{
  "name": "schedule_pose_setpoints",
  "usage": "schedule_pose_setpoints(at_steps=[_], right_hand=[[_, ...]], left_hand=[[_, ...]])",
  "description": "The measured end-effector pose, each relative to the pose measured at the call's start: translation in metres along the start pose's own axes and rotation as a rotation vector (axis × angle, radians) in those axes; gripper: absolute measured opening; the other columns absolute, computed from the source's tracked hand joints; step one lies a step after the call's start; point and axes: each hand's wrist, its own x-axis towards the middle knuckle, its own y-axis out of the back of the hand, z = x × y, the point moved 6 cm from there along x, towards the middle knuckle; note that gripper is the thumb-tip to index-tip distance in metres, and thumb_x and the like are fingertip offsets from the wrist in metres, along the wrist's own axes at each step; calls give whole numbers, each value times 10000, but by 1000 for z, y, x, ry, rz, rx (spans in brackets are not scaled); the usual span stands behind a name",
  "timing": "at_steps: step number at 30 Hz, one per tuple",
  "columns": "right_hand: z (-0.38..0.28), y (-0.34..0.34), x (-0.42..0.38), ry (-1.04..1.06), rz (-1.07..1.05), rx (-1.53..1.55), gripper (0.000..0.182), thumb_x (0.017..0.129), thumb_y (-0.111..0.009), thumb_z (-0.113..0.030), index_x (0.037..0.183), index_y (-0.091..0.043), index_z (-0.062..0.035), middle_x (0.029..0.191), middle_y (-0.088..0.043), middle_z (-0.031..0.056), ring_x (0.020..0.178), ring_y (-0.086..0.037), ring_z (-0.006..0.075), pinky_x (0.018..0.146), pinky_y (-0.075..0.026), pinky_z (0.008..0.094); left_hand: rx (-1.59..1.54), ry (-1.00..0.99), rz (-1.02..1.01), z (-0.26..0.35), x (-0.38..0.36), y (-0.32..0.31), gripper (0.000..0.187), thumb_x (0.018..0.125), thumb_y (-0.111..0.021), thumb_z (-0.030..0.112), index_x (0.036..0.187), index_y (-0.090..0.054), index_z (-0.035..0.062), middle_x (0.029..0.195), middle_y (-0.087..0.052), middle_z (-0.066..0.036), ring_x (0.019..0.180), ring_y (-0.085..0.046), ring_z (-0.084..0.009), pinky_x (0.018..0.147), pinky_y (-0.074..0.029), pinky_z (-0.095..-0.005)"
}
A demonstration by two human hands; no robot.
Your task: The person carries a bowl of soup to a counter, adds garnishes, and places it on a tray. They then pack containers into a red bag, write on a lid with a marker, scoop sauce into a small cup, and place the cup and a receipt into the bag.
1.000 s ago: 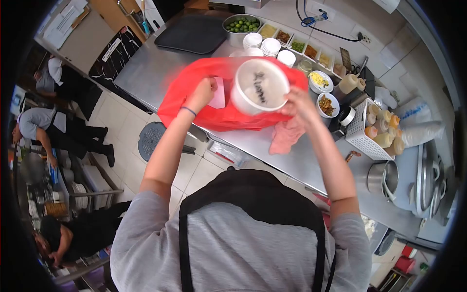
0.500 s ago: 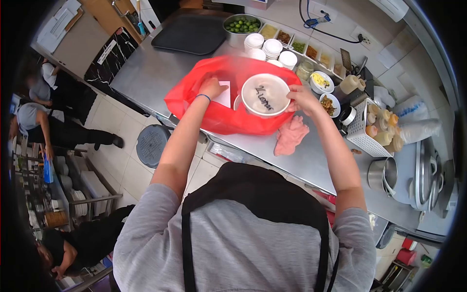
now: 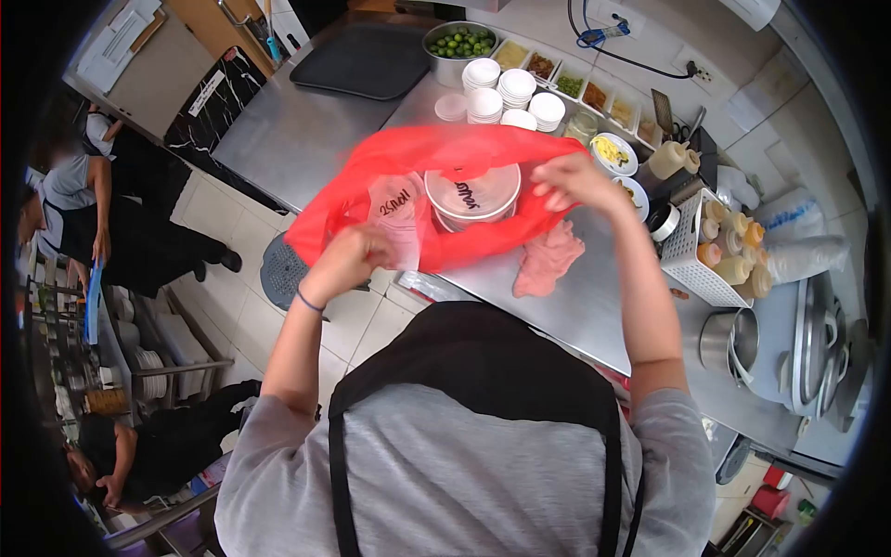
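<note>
A red plastic bag (image 3: 325, 209) lies spread on the steel counter. Inside it sits a round white tub (image 3: 475, 215) with a clear lid and black handwriting. To the tub's left, also in the bag, is a clear packet (image 3: 397, 209) with black writing; pale pink paper shows at it. My left hand (image 3: 353, 255) is closed on the bag's near left edge, its fingers curled. My right hand (image 3: 577, 183) is over the bag's right side, fingers apart, off the tub. Beside the bag lies a pink cloth (image 3: 549, 258).
Behind the bag stand stacked white cups (image 3: 516, 85), a pot of limes (image 3: 459, 46) and topping trays (image 3: 594, 95). A black tray (image 3: 362, 60) is at the back left. A basket of sauce bottles (image 3: 705, 246) and a metal pot (image 3: 730, 339) stand right. Several people are at left.
The tub has gone lower into the bag, and my right hand has let go of it. My left hand has moved from inside the bag to its near edge.
</note>
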Motion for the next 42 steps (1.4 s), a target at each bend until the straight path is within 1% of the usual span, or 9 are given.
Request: schedule_pose_setpoints(at_steps=[7, 9, 13, 16, 18, 23, 35, 38, 42], right_hand=[[66, 92, 45, 199, 541, -998, 189, 781, -567, -187, 873, -610, -28, 780, -623, 131, 764, -618, 204, 610, -504, 295], [161, 86, 107, 322, 557, -359, 260, 745, -577, -210, 927, -608, -27, 849, -617, 170, 864, -597, 254, 712, -486, 379], [214, 85, 141, 433, 955, -942, 307, 721, -604, -227, 958, -594, -33, 854, -618, 166, 854, -601, 258, 722, -473, 407], [109, 74, 74, 444, 674, -1224, 283, 696, -613, -134, 960, -565, -42, 790, -608, 130, 801, -607, 226, 646, -485, 334], [101, 108, 52, 46, 581, -128, 259, 673, -590, -50, 926, -539, -53, 734, -578, 64, 719, -593, 191, 593, -472, 274], [39, 127, -12, 290, 229, 658, 359, 723, -542, -17, 1061, -449, -91, 829, -579, 63, 695, -588, 148, 604, -469, 270], [-151, -93, -25, 839, -245, -243, 254, 619, -572, -106, 850, -471, -81, 790, -498, 4, 760, -507, 120, 646, -419, 259], [-153, -136, 29, 845, -181, -485, 293, 630, -584, -64, 908, -493, -59, 883, -558, 70, 845, -549, 185, 692, -439, 307], [-121, -147, 131, 803, -16, -837, 352, 678, -583, -42, 1022, -504, -36, 942, -590, 140, 931, -560, 233, 746, -435, 372]], left_hand=[[-126, 187, -37, -12, -5, -24, 109, 740, -613, 67, 795, -609, -27, 741, -594, -121, 706, -574, -234, 652, -455, -299], [-114, 197, 62, -1, 12, -16, 138, 762, -606, 98, 807, -605, -32, 757, -595, -128, 696, -576, -232, 648, -456, -301], [-54, 135, 245, 25, 37, 4, 178, 779, -607, 128, 844, -598, -37, 793, -597, -131, 706, -574, -227, 657, -457, -311], [-33, 104, 201, 26, 43, 5, 184, 780, -606, 127, 865, -597, -36, 798, -601, -122, 728, -570, -224, 680, -453, -311], [-66, 106, 197, 23, 41, 6, 183, 777, -607, 124, 874, -598, -31, 805, -603, -122, 737, -568, -226, 691, -449, -311], [-94, 105, 161, 9, 43, 5, 178, 773, -604, 114, 893, -600, -17, 832, -606, -131, 751, -565, -230, 714, -443, -312], [1306, -334, 866, 49, 79, 84, 243, 622, -602, 44, 858, -614, 99, 995, -591, -119, 876, -596, -215, 872, -365, -485], [1116, 116, 382, -26, 104, 99, 192, 621, -584, 64, 808, -603, 102, 843, -609, -76, 827, -602, -212, 810, -407, -432], [1011, -14, 627, -1, 103, 133, 205, 622, -536, 39, 808, -609, 82, 758, -603, -64, 745, -593, -231, 667, -430, -354]])
